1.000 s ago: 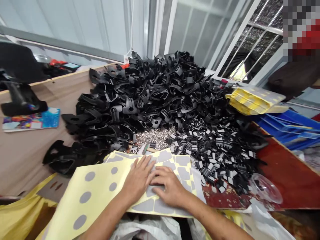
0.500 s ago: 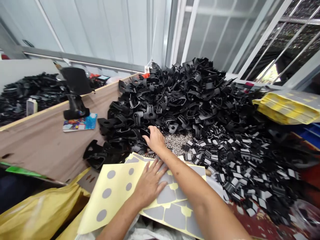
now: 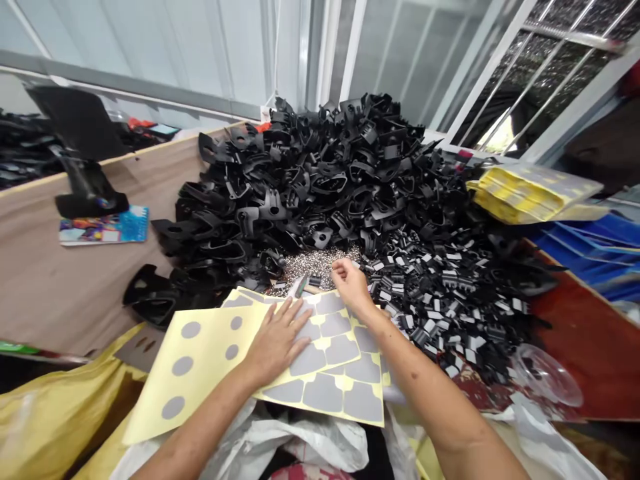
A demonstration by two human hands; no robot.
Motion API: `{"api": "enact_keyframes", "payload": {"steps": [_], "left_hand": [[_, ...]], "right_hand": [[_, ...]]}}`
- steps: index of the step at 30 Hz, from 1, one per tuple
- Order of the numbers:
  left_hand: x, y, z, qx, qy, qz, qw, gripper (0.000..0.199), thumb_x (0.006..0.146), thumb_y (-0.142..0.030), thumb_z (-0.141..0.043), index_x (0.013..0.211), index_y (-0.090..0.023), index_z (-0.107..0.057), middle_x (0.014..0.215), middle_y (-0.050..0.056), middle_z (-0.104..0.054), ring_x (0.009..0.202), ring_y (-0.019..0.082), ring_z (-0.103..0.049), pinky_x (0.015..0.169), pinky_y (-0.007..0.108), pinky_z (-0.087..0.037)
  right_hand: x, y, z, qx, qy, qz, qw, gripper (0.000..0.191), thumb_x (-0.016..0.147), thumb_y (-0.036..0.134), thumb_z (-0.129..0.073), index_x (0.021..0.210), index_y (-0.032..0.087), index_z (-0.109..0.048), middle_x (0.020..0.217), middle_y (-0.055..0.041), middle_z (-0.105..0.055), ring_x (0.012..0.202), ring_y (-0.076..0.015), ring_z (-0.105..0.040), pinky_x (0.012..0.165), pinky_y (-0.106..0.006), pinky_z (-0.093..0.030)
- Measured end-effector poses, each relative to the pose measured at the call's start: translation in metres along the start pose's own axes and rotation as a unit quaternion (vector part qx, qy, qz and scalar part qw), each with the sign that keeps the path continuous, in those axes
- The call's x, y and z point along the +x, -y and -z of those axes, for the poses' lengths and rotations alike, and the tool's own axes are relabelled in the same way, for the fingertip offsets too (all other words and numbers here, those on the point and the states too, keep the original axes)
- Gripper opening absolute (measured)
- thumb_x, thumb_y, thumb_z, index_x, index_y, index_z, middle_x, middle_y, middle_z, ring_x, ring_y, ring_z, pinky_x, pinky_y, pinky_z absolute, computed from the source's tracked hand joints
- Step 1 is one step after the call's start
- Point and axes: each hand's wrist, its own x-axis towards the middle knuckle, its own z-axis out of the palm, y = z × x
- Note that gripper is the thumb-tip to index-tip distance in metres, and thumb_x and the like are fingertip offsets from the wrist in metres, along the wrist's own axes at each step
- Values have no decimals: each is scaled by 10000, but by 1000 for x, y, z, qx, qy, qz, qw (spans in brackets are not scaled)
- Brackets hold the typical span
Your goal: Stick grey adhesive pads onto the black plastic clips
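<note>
The left hand lies flat, its fingers slightly spread, across the yellow sheets with grey patches, which overlap at the near side of the counter; the palm's weight probably keeps the loose layers from sliding. The right hand is over their far edge with fingers curled; whether they pinch anything cannot be told. Beyond lie metal bits, black parts and small clips, apparently grouped by kind and kept within arm's reach, leaving the near side for the sheets.
</note>
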Motion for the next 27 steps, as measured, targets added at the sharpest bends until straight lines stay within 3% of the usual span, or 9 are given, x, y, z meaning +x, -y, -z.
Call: {"api": "enact_keyframes", "payload": {"steps": [4,7,11,15,17,19,22,25,27], "left_hand": [[1,-5,5,9,20,3,1000,571,1045,-493,-438,1578,-287,-427,1659,120,-389,1549,349,-273,1218,632,-224],[2,-7,9,3,26,5,1000,594,1037,-488,-454,1593,-289,-393,1672,116,-363,1551,345,-261,1219,638,-219],[3,-7,11,-3,30,5,1000,602,1037,-488,-453,1599,-284,-379,1670,118,-366,1550,338,-262,1220,633,-226],[2,-3,15,-31,46,15,998,579,1030,-488,-475,1570,-278,-440,1657,126,-391,1553,352,-263,1226,638,-207],[2,-4,18,-83,46,27,995,550,1018,-485,-503,1527,-276,-504,1633,125,-431,1544,354,-285,1232,647,-178],[4,-9,22,-168,1,70,983,530,1009,-481,-515,1490,-259,-544,1589,137,-488,1503,349,-366,1228,642,-199],[13,-32,31,-370,-96,187,905,593,990,-492,-543,1523,-238,-484,1442,151,-615,1329,320,-559,1156,561,-375],[25,-57,40,-587,-118,248,762,625,943,-467,-617,1501,-215,-493,1074,84,-736,950,241,-696,926,402,-550],[31,-66,45,-661,-121,283,684,526,880,-409,-691,1357,-206,-604,891,25,-700,708,164,-643,740,303,-569]], "right_hand": [[5,45,-25,1,42,82,996,119,885,207,-661,1003,219,-675,1013,-37,-685,986,-195,-623,922,-336,-509],[21,78,-59,-37,76,120,989,369,843,329,-779,1175,219,-662,1172,-98,-646,1177,-277,-548,1046,-438,-463],[43,84,-87,-31,107,88,990,274,877,150,-673,1146,199,-695,1144,-120,-662,1140,-286,-588,1041,-454,-480],[42,44,-62,32,62,11,998,276,891,87,-545,1082,190,-716,1121,-106,-694,1080,-248,-644,1034,-432,-510],[25,25,-38,71,39,-39,996,272,901,154,-533,1113,180,-700,1107,-97,-706,1022,-238,-678,953,-424,-570],[-4,15,-19,115,40,-77,990,287,911,231,-526,1144,170,-680,1046,-84,-727,909,-223,-716,807,-391,-625],[-53,21,-9,192,65,-107,973,320,903,305,-553,1178,171,-647,984,-66,-745,799,-200,-736,699,-344,-638],[-91,34,-6,289,75,-125,946,304,860,308,-622,1145,203,-626,949,-31,-723,783,-181,-729,736,-325,-627],[-106,36,4,261,67,-114,956,262,845,281,-653,1100,221,-642,924,-15,-708,814,-181,-713,773,-315,-602]]}}
